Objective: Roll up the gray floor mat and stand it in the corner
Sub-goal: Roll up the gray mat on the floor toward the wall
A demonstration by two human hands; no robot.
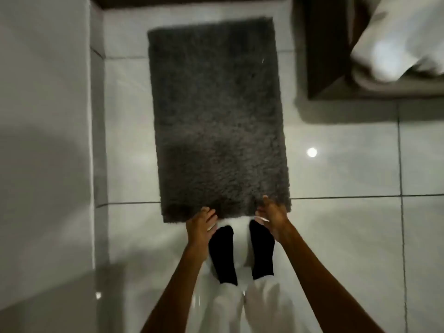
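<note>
- Both forearms reach down from the bottom of the view toward the near short edge of the gray floor mat (217,116).
- Left hand (200,227): fingers loosely curled, tips resting on the near edge left of centre. Whether the pile is actually pinched cannot be told.
- Right hand (272,216): fingers spread, mostly open, laid over the near edge close to the right corner. No firm hold is visible.
- Feet in black socks (222,253) stand on the tile just short of the mat, between the two hands.
- Mat position: flat and fully unrolled on the glossy tiled floor (348,236), between a pale wall (43,116) on the left and a dark bed frame (319,51) with white bedding (403,37) on the upper right.
- Orientation: long axis runs straight away from the person; short edges lie near and far. The far end points toward the corner at upper left.
- Risk, uneven start: the hands are not level, so the first turn may skew and the roll may cone.
- Risk, sliding: the polished tile may let the mat slide forward instead of curling.
- Risk, loose core: thick pile resists a tight turn, and a slack roll may slump when stood up.
</note>
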